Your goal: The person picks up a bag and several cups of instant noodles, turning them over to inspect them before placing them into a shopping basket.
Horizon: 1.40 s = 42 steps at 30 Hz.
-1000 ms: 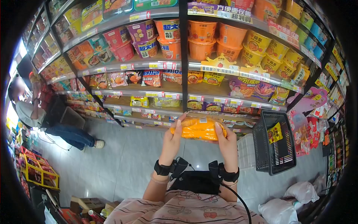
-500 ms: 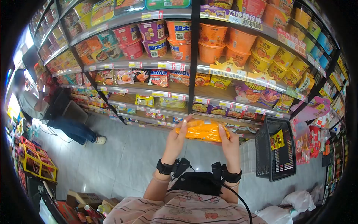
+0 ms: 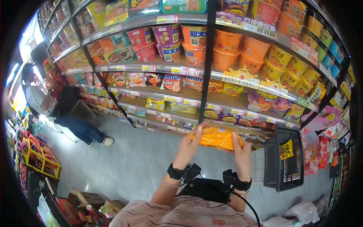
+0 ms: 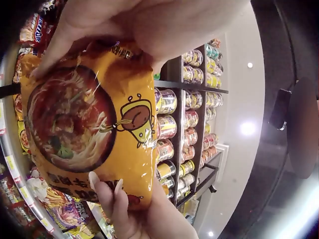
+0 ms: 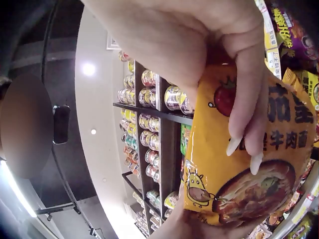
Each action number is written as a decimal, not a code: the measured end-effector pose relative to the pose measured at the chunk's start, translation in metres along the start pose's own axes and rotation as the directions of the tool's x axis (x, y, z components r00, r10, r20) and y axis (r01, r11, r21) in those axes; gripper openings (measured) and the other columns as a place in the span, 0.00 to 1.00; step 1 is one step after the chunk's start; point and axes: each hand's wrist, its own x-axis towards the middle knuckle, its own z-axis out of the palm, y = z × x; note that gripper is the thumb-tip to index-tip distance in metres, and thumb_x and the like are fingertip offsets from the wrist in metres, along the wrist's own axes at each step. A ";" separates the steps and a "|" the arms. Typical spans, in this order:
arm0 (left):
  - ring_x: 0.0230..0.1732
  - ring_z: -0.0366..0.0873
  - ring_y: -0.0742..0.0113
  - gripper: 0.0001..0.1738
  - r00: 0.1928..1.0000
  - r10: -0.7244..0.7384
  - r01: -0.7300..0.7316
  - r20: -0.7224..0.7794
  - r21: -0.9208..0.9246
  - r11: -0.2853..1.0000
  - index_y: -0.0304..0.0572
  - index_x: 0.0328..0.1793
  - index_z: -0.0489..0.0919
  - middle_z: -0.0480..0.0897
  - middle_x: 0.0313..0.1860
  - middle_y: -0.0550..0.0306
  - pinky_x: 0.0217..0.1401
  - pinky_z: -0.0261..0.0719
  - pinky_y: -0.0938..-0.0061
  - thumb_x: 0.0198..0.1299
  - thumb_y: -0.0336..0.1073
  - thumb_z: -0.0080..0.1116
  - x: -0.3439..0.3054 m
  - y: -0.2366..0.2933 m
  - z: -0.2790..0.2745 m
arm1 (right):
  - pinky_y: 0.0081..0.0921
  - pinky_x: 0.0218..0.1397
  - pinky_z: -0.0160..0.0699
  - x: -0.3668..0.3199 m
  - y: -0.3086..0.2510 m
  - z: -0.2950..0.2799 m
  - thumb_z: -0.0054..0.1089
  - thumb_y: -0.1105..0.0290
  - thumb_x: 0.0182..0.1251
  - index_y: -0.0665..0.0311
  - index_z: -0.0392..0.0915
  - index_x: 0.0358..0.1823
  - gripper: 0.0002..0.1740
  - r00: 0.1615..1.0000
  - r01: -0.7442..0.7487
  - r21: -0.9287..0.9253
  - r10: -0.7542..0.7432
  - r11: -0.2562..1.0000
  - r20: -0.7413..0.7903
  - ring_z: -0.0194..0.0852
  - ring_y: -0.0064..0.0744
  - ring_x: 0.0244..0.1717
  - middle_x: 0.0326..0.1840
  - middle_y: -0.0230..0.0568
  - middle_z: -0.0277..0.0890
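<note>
Both hands hold an orange-yellow packet of instant noodles (image 3: 217, 139) in front of the body. My left hand (image 3: 186, 146) grips its left end, thumb on the near face. The right hand (image 3: 243, 152) grips the opposite end with its thumb on top. In the left wrist view, the packet's (image 4: 132, 94) printed side shows a bowl of noodles and a cartoon figure. Fingers of the right hand curl onto this printed side in the right wrist view, across the packet (image 5: 209, 134) beside a printed tomato.
Ahead stands a shelf (image 3: 170, 104) stocked with cup noodles (image 3: 170, 49) and bagged noodles (image 3: 171, 82). A black basket (image 3: 271, 172) at the right holds a yellow packet (image 3: 286, 150). At left a person (image 3: 39, 98) stands by the shelves. Cardboard boxes (image 3: 87, 198) lie at lower left.
The head view has swung left, so shelves, basket and other person sit further right and slightly lower in it. Both hands keep their hold on the noodle packet.
</note>
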 end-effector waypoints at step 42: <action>0.55 0.68 0.73 0.24 0.990 -0.135 0.141 0.045 -0.175 0.975 0.30 0.61 0.68 0.74 0.55 0.54 0.60 0.63 0.80 0.69 0.43 0.39 0.004 -0.018 -0.004 | 0.22 0.34 0.83 0.008 0.006 0.001 0.50 0.55 0.66 0.71 0.72 0.52 0.25 0.996 -0.074 0.020 0.073 0.997 0.059 0.77 0.27 0.38 0.40 0.41 0.74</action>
